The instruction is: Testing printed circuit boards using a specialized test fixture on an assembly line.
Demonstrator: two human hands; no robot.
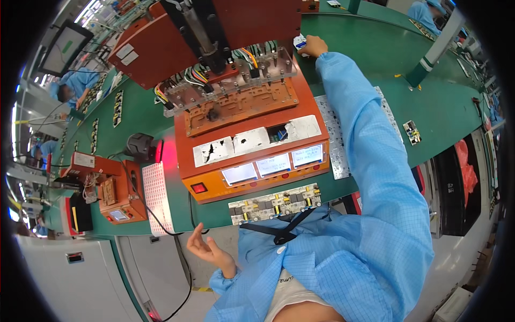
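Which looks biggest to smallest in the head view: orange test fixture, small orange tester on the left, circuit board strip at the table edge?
1. orange test fixture
2. small orange tester
3. circuit board strip
The last two look close; the strip is longer but thin.

This is an electronics assembly factory. An orange test fixture (pixel 252 129), with a hinged pin-and-wire press head and three small lit displays along its front, stands on a long green table (pixel 375 59). Just in front of the fixture lies a populated circuit board panel (pixel 276 203); to its left sits a smaller orange tester (pixel 115 196). Beyond the fixture, workers in blue antistatic coats (pixel 80 80) sit along the same line.
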